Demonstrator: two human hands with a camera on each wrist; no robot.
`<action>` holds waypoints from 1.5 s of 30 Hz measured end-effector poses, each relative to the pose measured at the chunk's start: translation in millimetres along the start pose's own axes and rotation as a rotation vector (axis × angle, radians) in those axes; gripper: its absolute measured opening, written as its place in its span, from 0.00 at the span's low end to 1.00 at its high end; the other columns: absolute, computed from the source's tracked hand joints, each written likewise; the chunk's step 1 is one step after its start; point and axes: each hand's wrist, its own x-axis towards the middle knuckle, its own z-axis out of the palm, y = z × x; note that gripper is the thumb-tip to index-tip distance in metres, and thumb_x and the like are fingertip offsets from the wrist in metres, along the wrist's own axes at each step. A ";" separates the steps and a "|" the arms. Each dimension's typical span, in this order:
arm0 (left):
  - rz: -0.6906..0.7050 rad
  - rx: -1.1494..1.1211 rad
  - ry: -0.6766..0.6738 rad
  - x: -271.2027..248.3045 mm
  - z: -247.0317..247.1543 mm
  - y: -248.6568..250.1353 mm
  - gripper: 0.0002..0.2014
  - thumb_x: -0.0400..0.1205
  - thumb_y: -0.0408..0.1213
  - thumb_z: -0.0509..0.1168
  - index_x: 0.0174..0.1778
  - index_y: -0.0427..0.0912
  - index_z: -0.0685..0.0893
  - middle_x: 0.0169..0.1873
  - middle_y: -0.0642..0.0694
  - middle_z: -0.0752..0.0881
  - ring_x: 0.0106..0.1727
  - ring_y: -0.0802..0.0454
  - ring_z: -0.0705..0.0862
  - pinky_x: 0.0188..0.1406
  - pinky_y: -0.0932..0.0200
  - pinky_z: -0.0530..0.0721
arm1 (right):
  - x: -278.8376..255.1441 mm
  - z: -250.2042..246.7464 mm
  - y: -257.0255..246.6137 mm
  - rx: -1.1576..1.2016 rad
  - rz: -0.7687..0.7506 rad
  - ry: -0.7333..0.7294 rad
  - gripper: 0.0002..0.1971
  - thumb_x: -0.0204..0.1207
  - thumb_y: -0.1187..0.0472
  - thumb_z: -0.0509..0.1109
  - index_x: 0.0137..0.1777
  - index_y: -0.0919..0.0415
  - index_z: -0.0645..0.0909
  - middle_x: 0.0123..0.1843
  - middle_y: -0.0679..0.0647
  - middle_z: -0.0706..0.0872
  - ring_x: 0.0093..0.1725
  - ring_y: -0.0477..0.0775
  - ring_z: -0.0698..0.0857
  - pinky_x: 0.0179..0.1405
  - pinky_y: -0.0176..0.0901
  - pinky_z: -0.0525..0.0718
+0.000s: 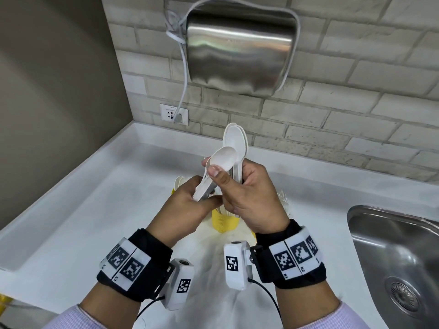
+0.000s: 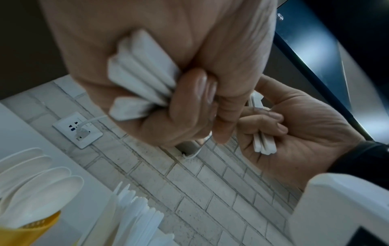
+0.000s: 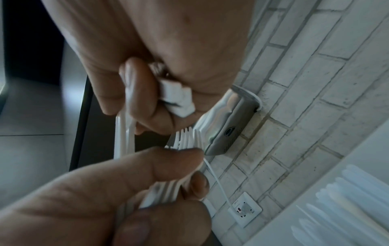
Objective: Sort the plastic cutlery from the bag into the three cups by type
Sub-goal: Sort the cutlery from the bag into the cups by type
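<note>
Both hands are raised together above the cups, each holding white plastic spoons. My left hand (image 1: 190, 200) grips a bundle of spoon handles (image 2: 143, 74), and one spoon bowl (image 1: 223, 157) sticks up from it. My right hand (image 1: 249, 193) holds several upright spoons (image 1: 235, 141), its thumb lying against the left bundle. Their handle ends (image 3: 179, 99) poke out of its fist. Below the hands stands a yellow cup (image 1: 223, 222). A second yellow cup (image 2: 25, 233), left of it, holds spoons (image 2: 31, 191). Fork tines (image 1: 283, 197) show at the right; their cup is hidden.
A white bag (image 1: 213, 269) lies on the white counter (image 1: 83, 222) under my wrists. A steel sink (image 1: 392, 257) is at the right. On the brick wall behind hang a metal hand dryer (image 1: 240, 51) and a socket (image 1: 174, 114) with its cord plugged in.
</note>
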 end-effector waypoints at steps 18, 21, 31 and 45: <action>-0.024 -0.080 -0.034 -6.4 -1.5 -4.2 0.13 0.80 0.31 0.72 0.53 0.46 0.76 0.21 0.61 0.77 0.19 0.58 0.67 0.20 0.64 0.62 | -5.3 18.0 11.5 -0.186 -0.106 0.140 0.24 0.85 0.41 0.62 0.42 0.63 0.81 0.37 0.61 0.89 0.24 0.64 0.83 0.23 0.53 0.81; -0.026 -0.148 -0.049 -7.3 -5.7 -5.9 0.16 0.72 0.36 0.74 0.53 0.47 0.78 0.23 0.58 0.74 0.20 0.56 0.64 0.20 0.63 0.60 | -1.6 7.5 6.2 -0.132 -0.205 0.221 0.21 0.87 0.46 0.60 0.42 0.63 0.76 0.32 0.54 0.84 0.32 0.57 0.85 0.36 0.51 0.83; -0.141 -0.534 -0.266 -6.1 -10.3 -2.9 0.16 0.82 0.50 0.57 0.51 0.40 0.78 0.26 0.45 0.68 0.16 0.54 0.61 0.16 0.68 0.56 | 1.0 -14.6 13.9 -0.072 0.075 0.331 0.14 0.89 0.50 0.63 0.47 0.59 0.78 0.24 0.46 0.66 0.18 0.46 0.62 0.19 0.33 0.61; 0.150 0.031 -0.110 -12.0 -7.2 -4.4 0.12 0.90 0.39 0.57 0.40 0.55 0.74 0.31 0.40 0.76 0.25 0.43 0.75 0.24 0.49 0.75 | 4.0 1.6 31.4 -0.708 -0.084 0.338 0.10 0.81 0.58 0.72 0.40 0.59 0.79 0.26 0.47 0.81 0.28 0.45 0.80 0.28 0.31 0.73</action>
